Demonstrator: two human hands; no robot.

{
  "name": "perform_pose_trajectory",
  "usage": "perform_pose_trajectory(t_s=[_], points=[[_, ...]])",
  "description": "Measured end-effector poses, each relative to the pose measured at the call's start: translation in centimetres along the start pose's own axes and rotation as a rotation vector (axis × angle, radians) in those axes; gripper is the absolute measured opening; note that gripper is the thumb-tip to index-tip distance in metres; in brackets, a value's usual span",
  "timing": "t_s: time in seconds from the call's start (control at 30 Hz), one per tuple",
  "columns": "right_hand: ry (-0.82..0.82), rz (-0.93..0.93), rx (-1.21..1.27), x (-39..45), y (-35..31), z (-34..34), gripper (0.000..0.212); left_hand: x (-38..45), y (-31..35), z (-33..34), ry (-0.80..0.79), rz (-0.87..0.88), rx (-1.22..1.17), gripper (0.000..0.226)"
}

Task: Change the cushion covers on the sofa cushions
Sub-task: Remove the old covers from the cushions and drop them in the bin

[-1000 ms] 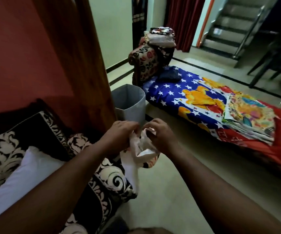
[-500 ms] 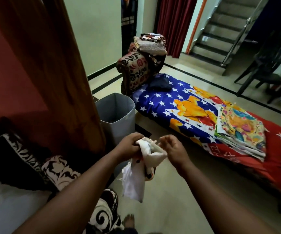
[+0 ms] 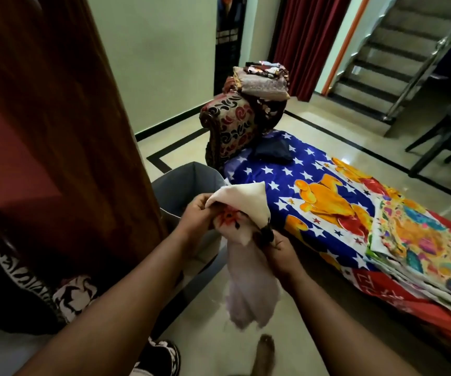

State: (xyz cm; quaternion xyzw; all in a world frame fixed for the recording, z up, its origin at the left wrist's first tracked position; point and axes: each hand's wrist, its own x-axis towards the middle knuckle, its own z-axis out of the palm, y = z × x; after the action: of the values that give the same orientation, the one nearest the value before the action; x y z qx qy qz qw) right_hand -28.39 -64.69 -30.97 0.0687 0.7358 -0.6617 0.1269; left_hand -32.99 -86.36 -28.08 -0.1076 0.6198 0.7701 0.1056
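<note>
Both bare forearms reached forward from the bottom of the view and converged toward the centre. The left hand [image 3: 198,213] was raised higher, knuckles up, its fingers curled and pinched closed on the upper edge of the cover [image 3: 242,210]. The right hand [image 3: 280,248] sat lower and just to the right, palm turned inward, fingers closed on the same cover at its lower fold. The hands were near each other, not touching. A bare foot [image 3: 266,354] showed below them.
</note>
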Motion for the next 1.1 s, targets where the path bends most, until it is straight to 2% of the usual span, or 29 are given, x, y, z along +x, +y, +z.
perform_pose_trajectory(t_s=[0.07, 0.13, 0.17, 0.2, 0.27, 0.3, 0.37, 0.4, 0.5, 0.53, 0.63, 0.7, 0.77, 0.83, 0.9, 1.0, 1.1], points=[[0.017, -0.017, 0.031, 2.8, -0.3, -1.1, 0.023, 2.3, 0.2, -1.3, 0.100, -0.038, -0.094, 0.036], [0.011, -0.015, 0.089, 6.2, -0.8, -2.2, 0.020, 4.1, -0.2, -1.5, 0.231, -0.083, -0.272, 0.056], [0.005, -0.007, 0.131, 8.1, -1.1, -2.7, 0.020, 4.9, -1.0, -1.3, 0.262, -0.113, -0.270, 0.065], [-0.004, 0.010, 0.165, 9.8, -1.7, -3.0, 0.023, 5.2, -1.6, -0.4, 0.245, -0.159, -0.214, 0.067], [-0.026, 0.058, 0.201, 13.0, -2.7, -3.4, 0.034, 5.6, -3.4, 2.3, 0.066, -0.277, -0.161, 0.052], [-0.042, 0.086, 0.203, 14.4, -3.2, -3.6, 0.037, 6.0, -4.5, 3.9, -0.022, -0.316, -0.145, 0.052], [-0.102, 0.136, 0.191, 17.2, -4.1, -4.1, 0.040, 7.7, -5.6, 6.0, -0.080, -0.256, -0.057, 0.058], [-0.125, 0.138, 0.163, 18.2, -4.7, -4.2, 0.040, 8.6, -5.7, 6.6, -0.038, -0.211, -0.003, 0.059], [-0.220, 0.144, 0.012, 22.3, -4.8, -4.9, 0.036, 12.0, -5.2, 7.0, 0.239, -0.166, 0.106, 0.078], [-0.264, 0.152, -0.022, 23.5, -4.6, -5.1, 0.043, 13.2, -5.1, 6.8, 0.305, -0.144, 0.141, 0.078], [-0.375, 0.075, -0.185, 27.1, -3.6, -5.4, 0.092, 16.3, -4.4, 5.5, 0.413, -0.037, 0.239, 0.074], [-0.464, -0.021, -0.406, 29.8, -2.8, -5.0, 0.113, 18.5, -3.6, 4.1, 0.351, -0.007, 0.353, 0.082], [-0.529, -0.145, -0.674, 32.5, -2.4, -4.0, 0.118, 20.6, -3.6, 2.3, 0.239, -0.011, 0.514, 0.097], [-0.533, -0.222, -0.872, 35.5, -2.1, -2.3, 0.113, 23.0, -3.7, 0.4, 0.160, -0.066, 0.674, 0.111], [-0.487, -0.278, -1.027, 37.3, -2.7, -1.0, 0.087, 25.0, -3.3, -0.7, 0.143, -0.093, 0.835, 0.113], [-0.426, -0.424, -1.230, 40.3, -4.3, 1.2, 0.044, 28.4, -1.6, -1.8, 0.277, -0.136, 1.141, 0.088], [-0.411, -0.512, -1.319, 43.7, -5.5, 3.1, 0.029, 31.0, 0.2, -3.1, 0.425, -0.122, 1.459, 0.059]])
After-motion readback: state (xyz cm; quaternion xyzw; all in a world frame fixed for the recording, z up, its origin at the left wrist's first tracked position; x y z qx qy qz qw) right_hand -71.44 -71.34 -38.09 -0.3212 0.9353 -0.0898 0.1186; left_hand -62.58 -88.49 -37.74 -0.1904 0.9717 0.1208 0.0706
